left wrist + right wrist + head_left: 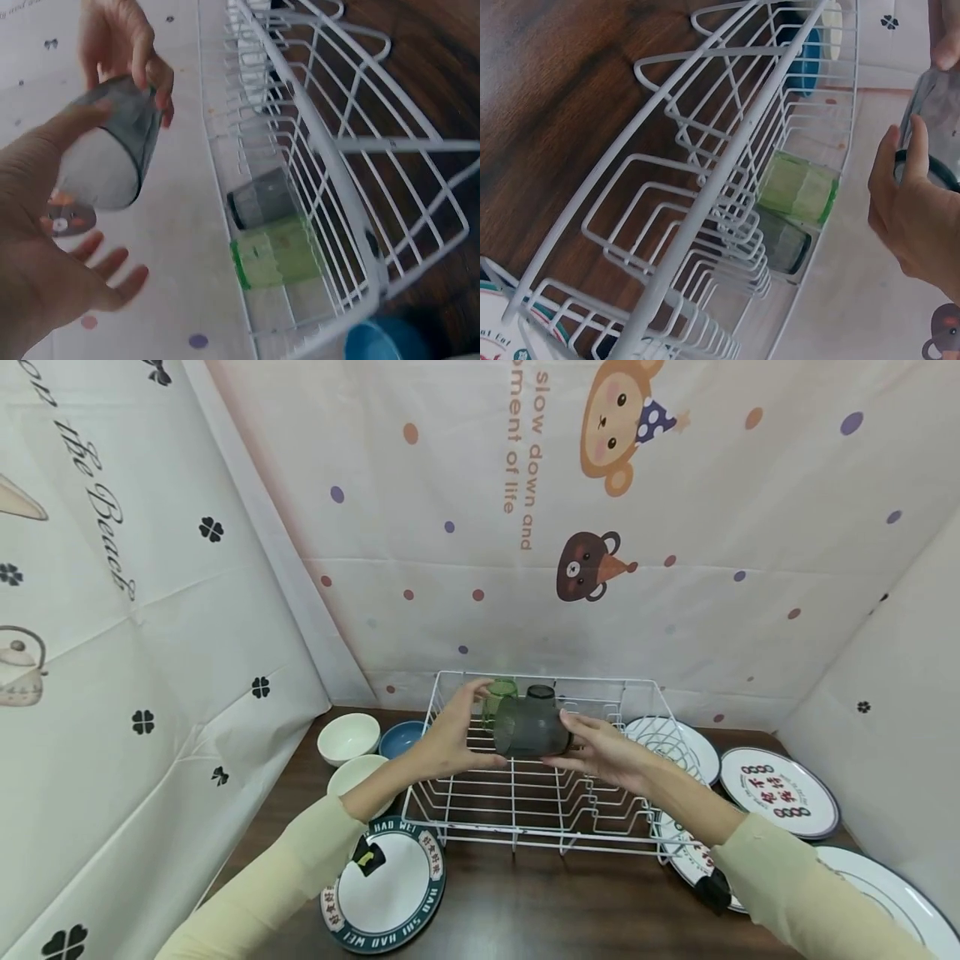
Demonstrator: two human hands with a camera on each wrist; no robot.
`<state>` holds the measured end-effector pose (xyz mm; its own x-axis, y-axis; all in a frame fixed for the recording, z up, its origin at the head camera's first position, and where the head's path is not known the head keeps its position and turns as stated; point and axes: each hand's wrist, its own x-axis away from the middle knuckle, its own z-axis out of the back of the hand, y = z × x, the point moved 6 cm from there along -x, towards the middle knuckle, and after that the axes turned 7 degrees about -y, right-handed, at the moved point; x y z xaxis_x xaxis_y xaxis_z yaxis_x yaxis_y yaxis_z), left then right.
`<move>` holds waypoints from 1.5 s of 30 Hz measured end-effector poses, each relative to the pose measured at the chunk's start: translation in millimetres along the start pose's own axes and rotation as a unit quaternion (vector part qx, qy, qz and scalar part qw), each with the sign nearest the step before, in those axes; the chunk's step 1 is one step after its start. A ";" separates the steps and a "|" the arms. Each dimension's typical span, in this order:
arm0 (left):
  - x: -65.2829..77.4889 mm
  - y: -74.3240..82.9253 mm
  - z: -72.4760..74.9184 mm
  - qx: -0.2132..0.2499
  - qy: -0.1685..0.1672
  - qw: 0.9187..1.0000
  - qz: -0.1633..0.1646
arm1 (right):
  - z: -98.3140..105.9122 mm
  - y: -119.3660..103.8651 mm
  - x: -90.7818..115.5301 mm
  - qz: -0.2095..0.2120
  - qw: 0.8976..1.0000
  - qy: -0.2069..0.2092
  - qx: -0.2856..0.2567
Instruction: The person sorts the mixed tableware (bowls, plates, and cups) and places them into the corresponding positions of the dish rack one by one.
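A smoky grey drinking glass [531, 727] lies sideways in the air over the white wire dish rack [324, 142]. My right hand [603, 752] grips it around one end. At the other end, my left hand [450, 739] has its fingers spread; in the left wrist view its thumb overlaps the glass while the other fingers stand apart from it. Inside the rack, at the back, stand a green glass [277, 255] and a second grey glass [262, 199], side by side.
Left of the rack are pale bowls [348, 737], a blue bowl [400, 739] and a green-rimmed plate [386, 893]. Several white plates [780, 792] lie to the right on the dark wooden table [555, 902]. A printed cloth [465, 460] hangs behind.
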<state>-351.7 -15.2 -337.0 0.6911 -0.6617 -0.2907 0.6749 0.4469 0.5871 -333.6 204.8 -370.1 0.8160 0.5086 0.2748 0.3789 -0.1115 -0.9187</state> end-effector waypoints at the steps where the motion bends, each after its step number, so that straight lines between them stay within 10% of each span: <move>1: 0.8 -4.7 1.3 -0.011 0.001 1.000 0.014 | 2.8 -0.9 1.3 0.000 1.000 0.007 -0.001; 11: 34.9 -62.4 -10.6 -0.144 0.035 0.968 0.201 | 20.5 -16.1 8.5 0.021 0.999 0.044 0.018; 19: 57.1 -75.6 -24.1 -0.171 0.102 0.956 0.215 | 22.0 -25.0 2.8 0.032 0.994 0.096 0.045; 29: 65.8 -90.8 -38.1 -0.148 0.084 0.961 0.216 | 11.3 -40.3 -21.8 0.047 0.981 0.121 0.147; 39: 55.1 -96.4 -32.4 -0.094 0.084 0.969 0.213 | -13.4 -54.3 -58.7 0.078 0.944 0.135 0.291; 45: 59.3 -101.5 -36.3 -0.064 0.084 0.969 0.225 | -36.8 -55.4 -85.0 0.100 0.891 0.128 0.424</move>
<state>-369.9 -78.0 -441.4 0.9480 -0.2802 -0.1510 0.3139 0.7453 0.5882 -407.9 136.2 -332.2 0.9441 0.3276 0.0368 -0.1632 0.5615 -0.8112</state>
